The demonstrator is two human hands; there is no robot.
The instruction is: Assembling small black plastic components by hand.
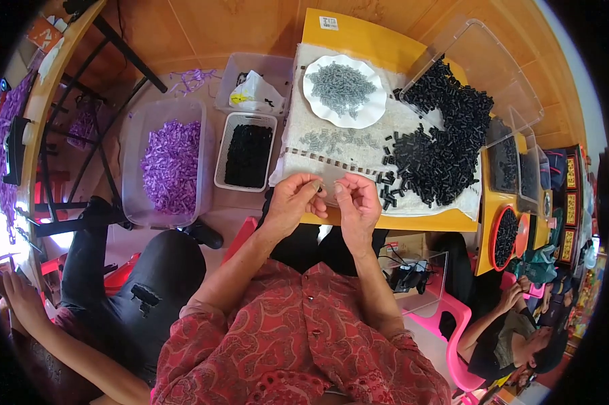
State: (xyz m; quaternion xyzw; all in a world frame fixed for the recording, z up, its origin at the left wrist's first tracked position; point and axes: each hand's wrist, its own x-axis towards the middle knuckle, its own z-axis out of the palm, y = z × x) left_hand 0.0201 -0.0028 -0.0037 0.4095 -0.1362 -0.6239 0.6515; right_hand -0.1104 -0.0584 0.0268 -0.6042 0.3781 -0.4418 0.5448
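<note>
My left hand [296,202] is closed in a pinch on a small black tube [319,190] over the near edge of the cloth. Close beside it, my right hand [358,206] pinches with thumb and forefinger; what lies between those fingertips is too small to make out. Ahead of both hands, loose clear pieces [335,140] lie on a white cloth [385,135]. A scalloped white plate [312,108] holds a heap of small translucent grey pieces [341,88]. To the right spreads a big pile of short black tubes [433,162].
A tipped clear bin [514,81] stands behind the black pile. Left of the table are a white basket [221,165] of black pieces and a clear tub [134,169] of purple pieces. People sit at left and right; a pink chair [456,337] is at right.
</note>
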